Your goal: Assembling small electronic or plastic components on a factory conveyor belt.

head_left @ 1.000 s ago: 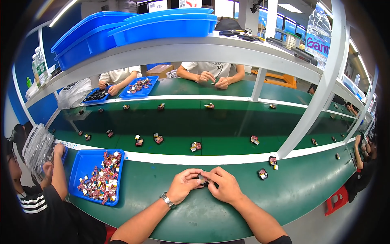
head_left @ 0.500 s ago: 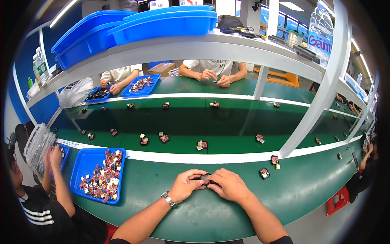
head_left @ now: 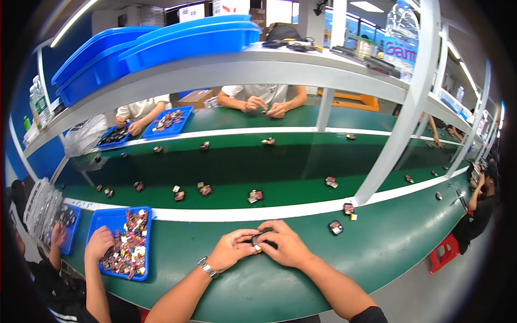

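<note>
Both my hands are closed together on one small black part (head_left: 256,239) over the green table (head_left: 231,290). My left hand (head_left: 232,251), with a metal-banded watch at its wrist, pinches the part from the left. From the right, my right hand (head_left: 284,245) grips it, its fingers covering much of it. A white and yellow bit shows at the part's lower edge; its exact kind is hidden. Right of my hands lie a small black-cased part (head_left: 335,227) and a dark red and black one (head_left: 349,208) with a white tab.
A blue tray (head_left: 96,219) of small red, white and yellow pieces stands left; a co-worker's hand (head_left: 99,243) is over it. Similar parts (head_left: 255,196) dot the green strip beyond the white rail (head_left: 237,213). A shelf (head_left: 215,70) with blue bins spans above. Other people sit opposite.
The view has turned slightly right. My hands still hold the black part, and a white and yellow bit now shows on it. The left co-worker's hand has moved to the blue tray.
</note>
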{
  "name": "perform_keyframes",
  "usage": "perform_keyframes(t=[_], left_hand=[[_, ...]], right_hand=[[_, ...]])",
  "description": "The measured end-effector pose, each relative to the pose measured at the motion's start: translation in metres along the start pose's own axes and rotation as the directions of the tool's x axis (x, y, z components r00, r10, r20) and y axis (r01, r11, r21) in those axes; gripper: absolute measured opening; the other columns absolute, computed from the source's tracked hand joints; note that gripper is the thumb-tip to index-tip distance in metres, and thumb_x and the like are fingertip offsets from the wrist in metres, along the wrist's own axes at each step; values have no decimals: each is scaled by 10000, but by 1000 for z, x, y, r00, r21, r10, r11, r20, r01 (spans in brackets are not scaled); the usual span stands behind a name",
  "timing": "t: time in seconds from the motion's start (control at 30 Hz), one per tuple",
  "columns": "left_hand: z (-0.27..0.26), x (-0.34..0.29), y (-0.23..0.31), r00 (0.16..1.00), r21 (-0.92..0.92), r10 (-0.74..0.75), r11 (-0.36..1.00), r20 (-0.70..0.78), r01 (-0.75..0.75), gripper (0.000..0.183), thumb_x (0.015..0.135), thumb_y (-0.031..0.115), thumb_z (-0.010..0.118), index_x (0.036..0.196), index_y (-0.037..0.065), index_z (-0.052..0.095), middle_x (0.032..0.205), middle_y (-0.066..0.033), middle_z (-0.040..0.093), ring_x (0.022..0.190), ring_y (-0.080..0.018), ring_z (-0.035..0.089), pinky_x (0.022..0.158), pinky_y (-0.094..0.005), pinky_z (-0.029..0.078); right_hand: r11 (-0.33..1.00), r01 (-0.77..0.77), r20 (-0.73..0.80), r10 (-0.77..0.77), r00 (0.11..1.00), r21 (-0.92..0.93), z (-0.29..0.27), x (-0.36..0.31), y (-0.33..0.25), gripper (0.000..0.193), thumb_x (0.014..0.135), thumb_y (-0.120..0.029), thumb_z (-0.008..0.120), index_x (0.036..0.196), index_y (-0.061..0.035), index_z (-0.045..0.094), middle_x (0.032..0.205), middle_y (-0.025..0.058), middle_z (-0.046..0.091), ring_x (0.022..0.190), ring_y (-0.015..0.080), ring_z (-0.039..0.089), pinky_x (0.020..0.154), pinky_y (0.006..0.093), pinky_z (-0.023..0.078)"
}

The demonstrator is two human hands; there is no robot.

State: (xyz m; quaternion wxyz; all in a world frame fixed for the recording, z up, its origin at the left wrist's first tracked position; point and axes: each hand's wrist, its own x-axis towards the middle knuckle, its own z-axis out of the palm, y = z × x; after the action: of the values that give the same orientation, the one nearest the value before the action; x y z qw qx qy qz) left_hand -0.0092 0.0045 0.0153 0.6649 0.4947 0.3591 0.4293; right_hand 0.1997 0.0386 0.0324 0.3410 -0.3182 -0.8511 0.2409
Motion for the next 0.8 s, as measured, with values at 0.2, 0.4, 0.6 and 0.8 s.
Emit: perform_keyframes(t=[0.2, 0.4, 0.6, 0.8], left_hand=[[-1, -8, 3, 994, -57, -74, 996, -79, 70, 344, 920, -27, 557, 1262, -17, 524, 1189, -132, 611, 1059, -194, 629, 918, -345, 562], [0, -3, -2, 996, -55, -23, 998, -87, 19, 314, 924, -8, 578, 1234, -14, 533, 1216, -130, 599, 1049, -188, 633, 880, -337, 574], [-1, -2, 0, 997, -50, 0, 999, -73, -3, 322, 944, -25, 521, 1265, -15, 514, 1268, -128, 569, 1123, -192, 597, 924, -324, 552], [-3, -2, -3, 997, -69, -12, 998, -73, 7, 320, 960, -35, 472, 1277, -13, 513, 1287, -131, 560, 1149, -192, 582, 954, -337, 542]], right_hand=[[992, -43, 131, 27, 991, 120, 1, 0, -4, 113, 874, -139, 642, 974, -99, 678, 1223, 68, 561, 1160, 262, 518, 935, 373, 471], [988, -32, 127, 13, 992, 149, -2, 1, -5, 157, 839, -116, 690, 996, -121, 698, 1220, 82, 581, 1161, 281, 526, 967, 380, 457], [999, 19, -8, -19, 1000, 49, 4, 1, -6, 111, 817, -106, 700, 926, -84, 707, 1174, 59, 604, 1108, 255, 560, 832, 352, 529], [998, 4, -81, 0, 997, 56, 13, 1, -10, 155, 791, -76, 711, 947, -81, 720, 1157, 62, 614, 1084, 252, 574, 835, 358, 530]])
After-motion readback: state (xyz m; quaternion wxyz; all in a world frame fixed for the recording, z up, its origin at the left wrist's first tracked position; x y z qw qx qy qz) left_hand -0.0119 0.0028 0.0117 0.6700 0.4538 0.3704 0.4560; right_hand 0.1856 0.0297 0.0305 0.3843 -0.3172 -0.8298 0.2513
